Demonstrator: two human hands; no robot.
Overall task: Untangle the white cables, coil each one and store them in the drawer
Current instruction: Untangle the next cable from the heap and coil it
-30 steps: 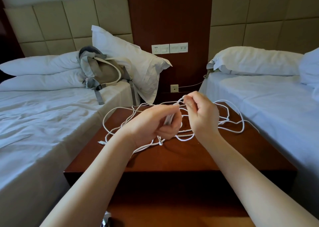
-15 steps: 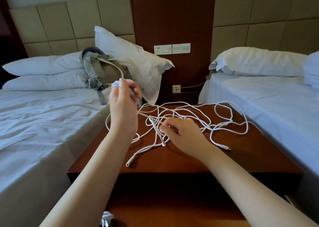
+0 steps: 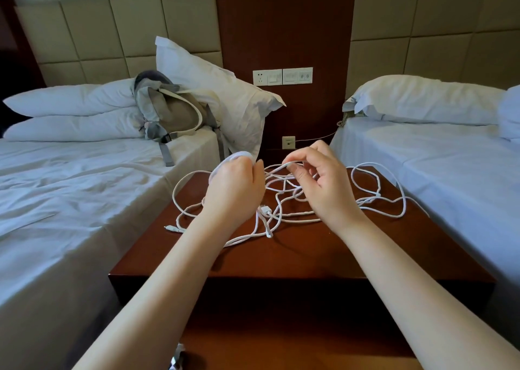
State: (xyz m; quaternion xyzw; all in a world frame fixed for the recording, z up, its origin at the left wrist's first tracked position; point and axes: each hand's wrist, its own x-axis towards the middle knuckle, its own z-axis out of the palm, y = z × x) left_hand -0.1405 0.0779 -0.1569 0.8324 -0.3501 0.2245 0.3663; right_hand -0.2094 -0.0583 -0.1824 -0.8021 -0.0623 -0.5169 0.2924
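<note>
Cables [image 3: 264, 209], white and tangled, sprawl over the far half of the nightstand [image 3: 309, 257], one loop nearing its right edge. The left hand [image 3: 233, 189] grips a small coil [image 3: 239, 154]. The right hand [image 3: 323, 184] pinches a raised strand [image 3: 277, 168] between thumb and forefinger.

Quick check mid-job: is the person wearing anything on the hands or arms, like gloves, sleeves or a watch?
Nothing worn shows. The left hand and right hand are bare, with no gloves or rings visible. The left forearm and right forearm are uncovered down to the frame's lower edge: no sleeves, watch or bracelet in view.
</note>
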